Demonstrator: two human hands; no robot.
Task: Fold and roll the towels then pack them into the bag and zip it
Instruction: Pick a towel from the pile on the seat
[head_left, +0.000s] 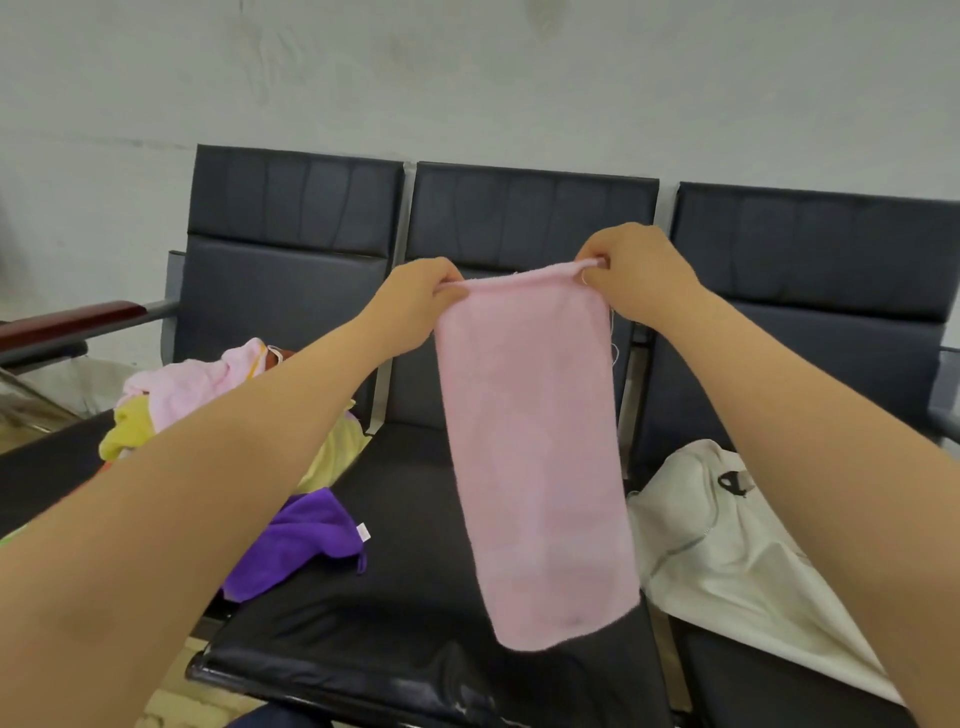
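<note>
Towel (535, 457) hangs toward six o'clock from both grips: left hand (415, 296) pinches its top corner at nine o'clock, right hand (631, 273) at three.

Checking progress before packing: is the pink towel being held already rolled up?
No, the pink towel hangs unrolled as a long flat strip, its top corners pinched by the left hand and right hand.

The left hand (415, 299) and the right hand (636, 275) are seen bare. The left forearm (234, 457) and the right forearm (779, 415) are left uncovered to the frame's edge. Dark blue cloth (280, 719) is glimpsed at the lower edge; whether it is worn cannot be told.
</note>
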